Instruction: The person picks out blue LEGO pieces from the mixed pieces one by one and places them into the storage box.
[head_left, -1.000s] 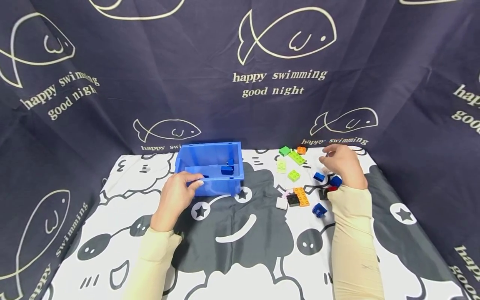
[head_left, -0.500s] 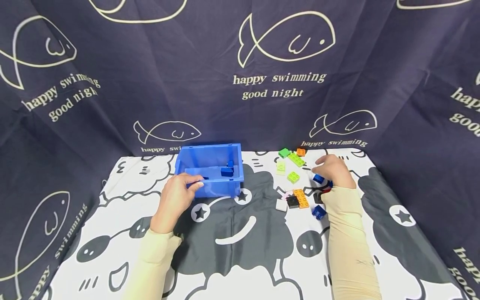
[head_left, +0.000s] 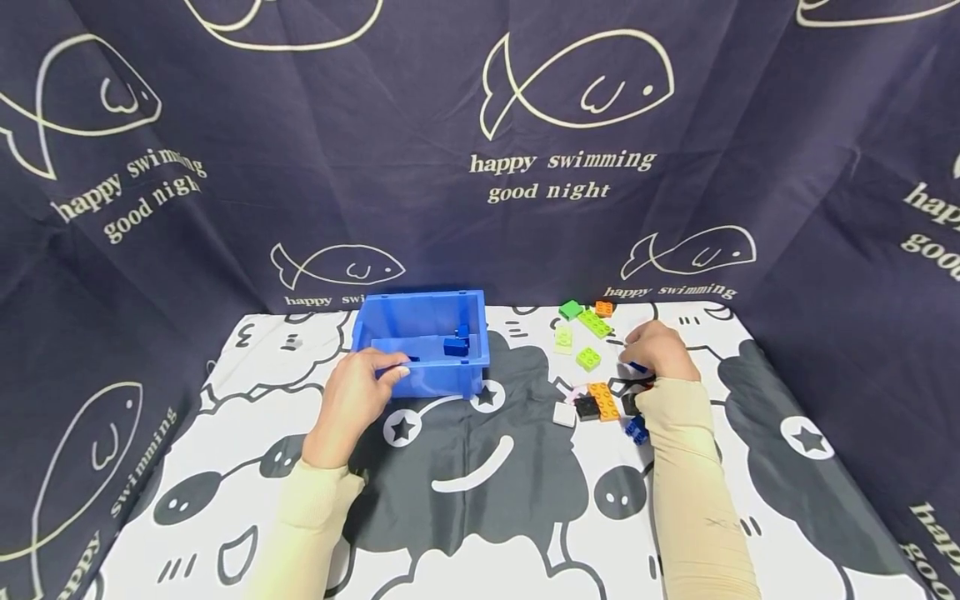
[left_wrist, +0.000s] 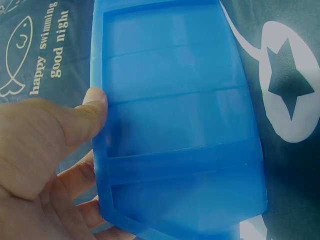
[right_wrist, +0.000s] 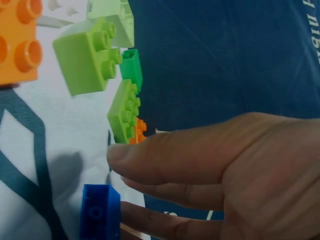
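My left hand grips the near rim of a blue plastic bin, thumb on one side and fingers on the other, as the left wrist view shows. Inside the bin lie blue building bricks. Over on the right, my right hand is low above the cloth at a blue brick. In the right wrist view its thumb extends above that brick, and its lower fingers overlap the brick's side. Another dark blue brick lies close to the right sleeve, which hides some pieces.
Loose bricks lie between bin and right hand: lime green, long lime, green, small orange, long orange, black and white. A dark fish-print curtain hangs behind the patterned cloth.
My right hand has moved left and down from the far right onto the blue brick, and its sleeve covers more pieces. The left hand stays on the bin rim.
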